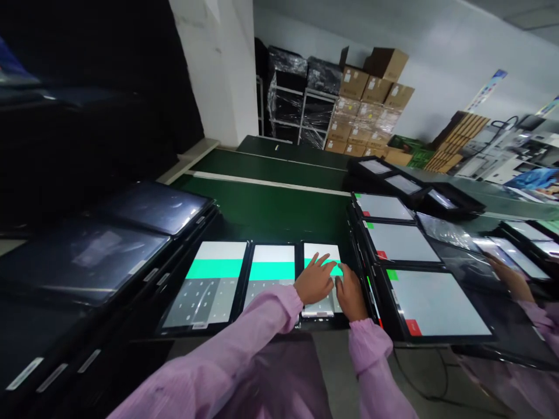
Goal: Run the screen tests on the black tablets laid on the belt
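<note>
My left hand [313, 281] reaches over the rightmost of three lit tablets, its fingers apart and fingertips over the screen. Close beside it, my right hand [351, 294] is at the right side of the same tablet [321, 249], index finger and thumb apart, with nothing held. Whether the fingertips press the glass cannot be made out. A middle tablet [273, 270] and a left tablet [217, 267] lie next to it, showing a white and turquoise display above a grey number keypad. My left forearm covers the lower part of the middle tablet.
Stacks of dark tablets [109, 256] rise on the left. On the right, stacked tablets [434, 302] show pale screens with green and red corners. A co-worker's hand [509, 279] is at the far right. Cartons [353, 84] stand behind the green table [279, 203].
</note>
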Demonstrator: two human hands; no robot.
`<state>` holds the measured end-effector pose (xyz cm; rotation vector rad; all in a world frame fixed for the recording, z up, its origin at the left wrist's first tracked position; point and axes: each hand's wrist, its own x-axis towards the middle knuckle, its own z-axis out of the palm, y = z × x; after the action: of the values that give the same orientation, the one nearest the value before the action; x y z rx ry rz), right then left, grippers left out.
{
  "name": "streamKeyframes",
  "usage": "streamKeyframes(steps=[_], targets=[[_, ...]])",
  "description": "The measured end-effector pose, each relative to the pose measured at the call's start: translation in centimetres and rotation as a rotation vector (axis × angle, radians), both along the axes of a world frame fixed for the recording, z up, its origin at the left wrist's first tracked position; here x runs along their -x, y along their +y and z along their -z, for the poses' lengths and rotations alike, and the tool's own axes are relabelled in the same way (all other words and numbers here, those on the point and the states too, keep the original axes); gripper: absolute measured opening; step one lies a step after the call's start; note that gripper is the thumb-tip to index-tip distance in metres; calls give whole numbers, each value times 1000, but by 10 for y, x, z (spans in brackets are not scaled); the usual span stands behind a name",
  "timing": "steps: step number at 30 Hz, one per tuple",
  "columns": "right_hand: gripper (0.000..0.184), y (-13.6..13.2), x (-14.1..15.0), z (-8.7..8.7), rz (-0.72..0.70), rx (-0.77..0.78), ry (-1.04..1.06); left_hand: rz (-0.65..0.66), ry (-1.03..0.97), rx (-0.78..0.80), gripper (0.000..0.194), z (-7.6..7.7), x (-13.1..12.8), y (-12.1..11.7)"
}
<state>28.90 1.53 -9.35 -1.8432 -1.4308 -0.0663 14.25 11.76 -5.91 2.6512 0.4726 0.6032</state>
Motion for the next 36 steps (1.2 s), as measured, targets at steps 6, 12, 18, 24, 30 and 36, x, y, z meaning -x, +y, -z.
streamKeyframes(steps=[6, 12, 18, 24, 30, 36], targets=[[45, -1, -1, 2, 14, -26, -8, 11, 36, 5, 47, -4, 0, 1], [44, -9, 3, 1, 4, -12, 26, -109, -31, 83, 54, -17, 34, 4], [44, -15, 6, -1, 27, -25, 86, -137, -43, 121, 56, -13, 68, 6], [45, -11, 7, -1, 34, -18, 85, -149, -51, 139, 56, -10, 74, 3], [42, -3, 13, -3, -73, 4, 31, -154, -24, 148, 54, -12, 76, 2], [44, -1, 7, 3, -14, 0, 17, -157, 7, 163, 53, -11, 80, 0]])
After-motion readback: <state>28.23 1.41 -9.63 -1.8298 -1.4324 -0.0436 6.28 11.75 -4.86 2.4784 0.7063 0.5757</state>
